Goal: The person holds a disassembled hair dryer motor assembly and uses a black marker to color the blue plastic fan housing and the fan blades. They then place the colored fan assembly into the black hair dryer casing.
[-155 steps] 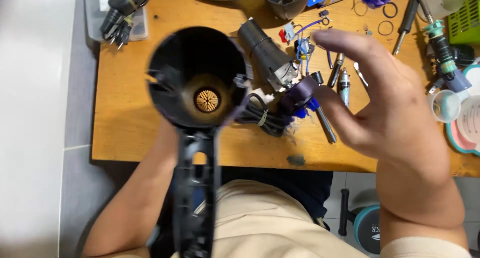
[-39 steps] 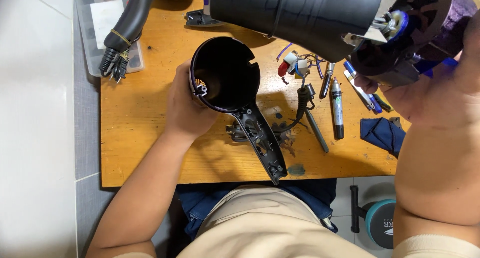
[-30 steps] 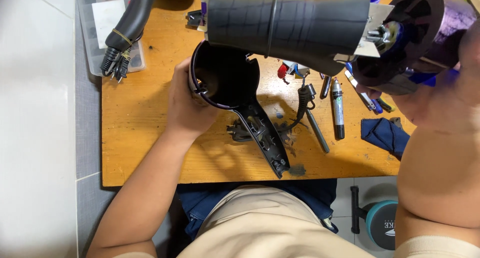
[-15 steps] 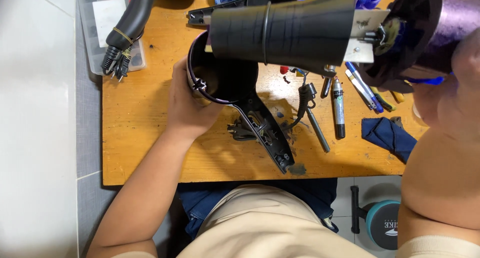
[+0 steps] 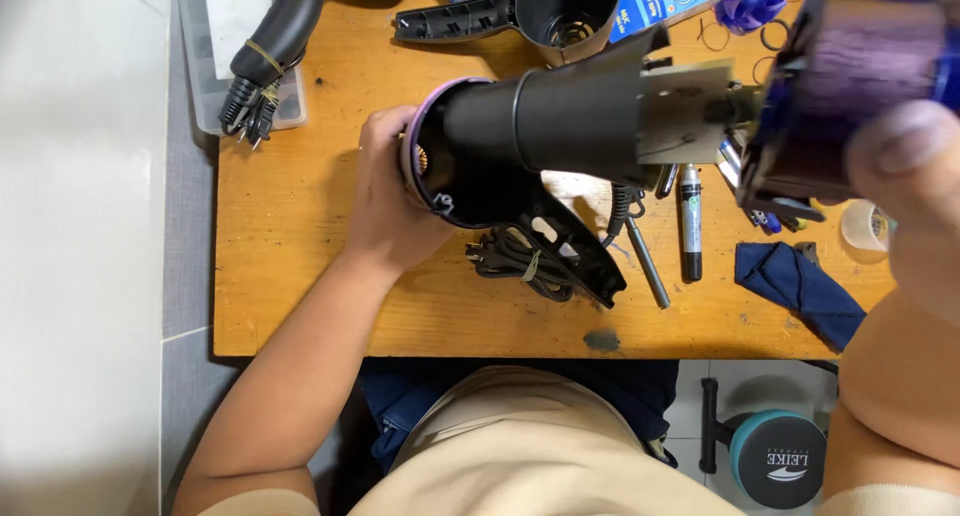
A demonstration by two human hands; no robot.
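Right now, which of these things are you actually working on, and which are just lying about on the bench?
In hand:
- left hand gripping the black hair dryer shell
- right hand holding the inner barrel with purple motor end

Lying about:
- black marker
- folded blue cloth
- coiled black cord
- second dryer shell
- clear plastic box

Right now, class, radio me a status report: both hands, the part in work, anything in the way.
Left hand grips black dryer shell at its rim. Right hand holds inner tube and purple motor, tube end at shell mouth. Cord bundle and pens lie below.
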